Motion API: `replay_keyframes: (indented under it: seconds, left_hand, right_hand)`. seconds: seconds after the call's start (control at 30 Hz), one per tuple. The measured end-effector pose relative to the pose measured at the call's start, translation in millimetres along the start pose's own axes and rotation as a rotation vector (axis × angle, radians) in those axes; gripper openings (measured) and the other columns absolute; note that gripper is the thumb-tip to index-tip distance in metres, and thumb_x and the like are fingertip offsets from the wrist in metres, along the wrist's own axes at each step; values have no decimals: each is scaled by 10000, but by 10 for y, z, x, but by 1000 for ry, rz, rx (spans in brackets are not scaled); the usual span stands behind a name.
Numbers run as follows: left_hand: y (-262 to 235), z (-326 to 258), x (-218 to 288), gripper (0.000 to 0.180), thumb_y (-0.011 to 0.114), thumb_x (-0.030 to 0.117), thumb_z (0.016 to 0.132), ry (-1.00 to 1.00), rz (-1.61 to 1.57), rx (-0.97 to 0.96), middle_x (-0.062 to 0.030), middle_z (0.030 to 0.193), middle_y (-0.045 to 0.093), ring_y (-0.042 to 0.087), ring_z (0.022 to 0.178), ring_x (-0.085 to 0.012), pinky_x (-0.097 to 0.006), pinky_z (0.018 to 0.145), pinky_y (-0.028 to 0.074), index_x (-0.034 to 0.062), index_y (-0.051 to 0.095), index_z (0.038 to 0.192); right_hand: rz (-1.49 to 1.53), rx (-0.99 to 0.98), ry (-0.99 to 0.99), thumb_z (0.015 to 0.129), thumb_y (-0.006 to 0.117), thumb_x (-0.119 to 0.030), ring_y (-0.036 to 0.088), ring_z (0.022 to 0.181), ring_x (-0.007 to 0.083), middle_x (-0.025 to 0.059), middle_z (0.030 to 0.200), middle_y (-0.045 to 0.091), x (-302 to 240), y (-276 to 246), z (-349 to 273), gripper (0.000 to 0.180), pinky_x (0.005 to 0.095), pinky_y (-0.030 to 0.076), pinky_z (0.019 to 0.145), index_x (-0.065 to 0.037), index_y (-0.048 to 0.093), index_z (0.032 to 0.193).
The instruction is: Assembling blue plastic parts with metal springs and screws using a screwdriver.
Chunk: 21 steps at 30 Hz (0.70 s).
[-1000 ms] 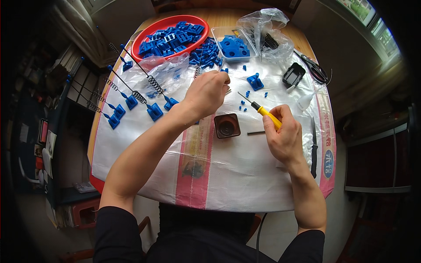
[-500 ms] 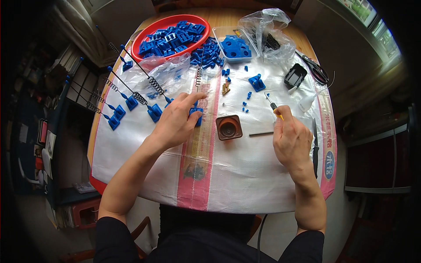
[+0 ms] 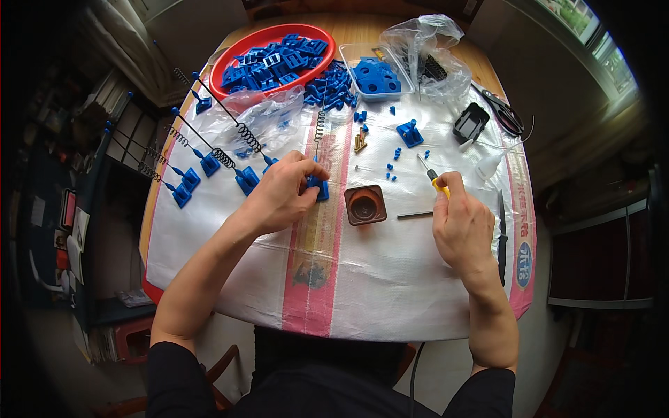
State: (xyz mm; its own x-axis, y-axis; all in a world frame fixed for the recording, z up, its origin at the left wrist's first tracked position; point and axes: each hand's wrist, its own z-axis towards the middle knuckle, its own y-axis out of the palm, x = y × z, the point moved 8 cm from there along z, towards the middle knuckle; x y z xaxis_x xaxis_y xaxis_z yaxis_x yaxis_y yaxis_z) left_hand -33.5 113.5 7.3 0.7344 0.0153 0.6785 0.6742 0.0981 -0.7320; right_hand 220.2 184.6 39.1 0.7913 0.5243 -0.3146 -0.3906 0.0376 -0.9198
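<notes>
Just left of the brown square pot [image 3: 366, 205], the left hand [image 3: 289, 188] has its thumb and forefinger curled narrowly around a blue square-based stand [image 3: 322, 189]. A second ago this hand was over the brass pins [image 3: 360, 141]; now they lie uncovered, and its forefinger, stretched out half a second ago, is bent down to the stand. That suggests the work has moved from the loose parts to steadying or placing the stand. The right hand [image 3: 465, 223] keeps the yellow-handled screwdriver [image 3: 432, 175] wrapped in its fingers, its bare shaft pointing up and leftward, apart from the stand.

The held stand sits over the printed stripe of the woven sheet [image 3: 390, 279]. It is deep blue with a slight shine; a black wire coil [image 3: 320, 129] rises above it. Fingers hide much of its neck, and whether its base lies fully flat I cannot tell.

Farther out, a dark metal rod [image 3: 415, 215] lies between pot and right hand, tiny blue pegs [image 3: 392, 166] are scattered beyond it, and another blue stand [image 3: 410, 133], without a coil, sits past those. Several coil-topped stands [image 3: 247, 180] occupy the left side.
</notes>
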Motion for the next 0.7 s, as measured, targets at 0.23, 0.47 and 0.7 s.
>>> replay_keyframes:
  seconds: [0.23,0.47,0.7]
  left_hand:
    - [-175,-341,357,170,662,-55,874,312,157,243,-130,1010,599,614,888,-268,-342,782,509,-21,688,1039]
    - [-430,-909,399,234,593,-173,845,366,78,323,-173,1010,656,648,788,-246,-329,685,539,-38,678,1016]
    - [-745,-1672,-111,198,587,-167,857,146,23,514,-161,998,669,652,841,-240,-301,689,525,-25,655,976]
  right_hand:
    - [2,4,-5,925,582,-103,681,713,401,186,749,680,5,13,1,184,507,517,668,-50,543,1097]
    - [-36,-35,18,922,585,-122,667,661,418,205,691,657,-2,68,-14,256,518,506,643,-33,552,1160]
    - [-61,-57,21,929,574,-127,670,672,421,207,702,665,-12,101,-8,272,525,507,655,-33,554,1183]
